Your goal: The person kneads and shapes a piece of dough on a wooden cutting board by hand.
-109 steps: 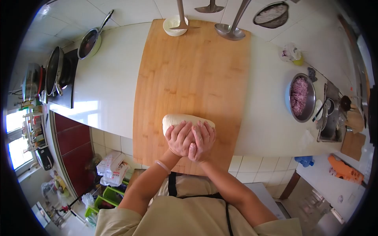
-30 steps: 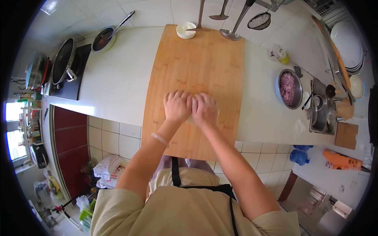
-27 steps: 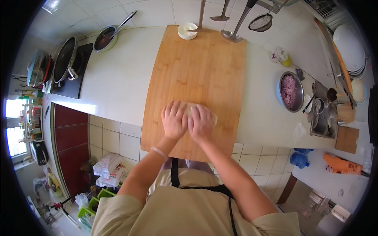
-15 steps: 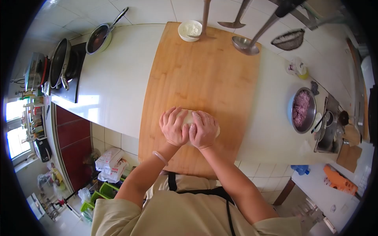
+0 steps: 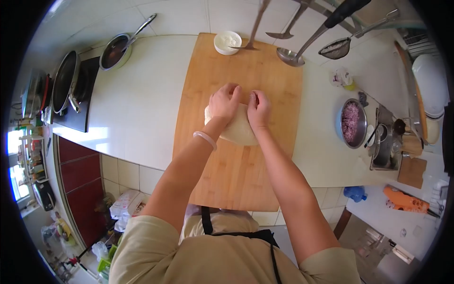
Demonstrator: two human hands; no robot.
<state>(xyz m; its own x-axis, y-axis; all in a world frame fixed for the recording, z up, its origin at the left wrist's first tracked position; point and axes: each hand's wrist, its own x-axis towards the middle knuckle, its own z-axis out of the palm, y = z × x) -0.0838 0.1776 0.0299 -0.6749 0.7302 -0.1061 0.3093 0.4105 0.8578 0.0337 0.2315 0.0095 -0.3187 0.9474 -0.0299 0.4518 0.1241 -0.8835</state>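
Note:
A pale, rounded lump of dough (image 5: 239, 128) lies on the wooden board (image 5: 227, 180). My left hand (image 5: 224, 102) rests over its far left part, with fingers curled round the far edge. At the far right part, my right hand (image 5: 258, 108) has its fingers bent inward against the dough. A small gap separates the two hands, and dough shows between and below them. The fingertips are partly hidden.
A white bowl (image 5: 227, 43) stands at the board's far edge, below hanging ladles (image 5: 289, 57). To the right are a metal bowl of chopped purple food (image 5: 351, 122) and a sink (image 5: 385, 142). A pot (image 5: 115, 52) and a frying pan (image 5: 66, 83) are at left.
Both hands have moved farther from my body and slightly apart, from pressing on top of the dough to its far edge. More dough now shows, nearer my wrists.

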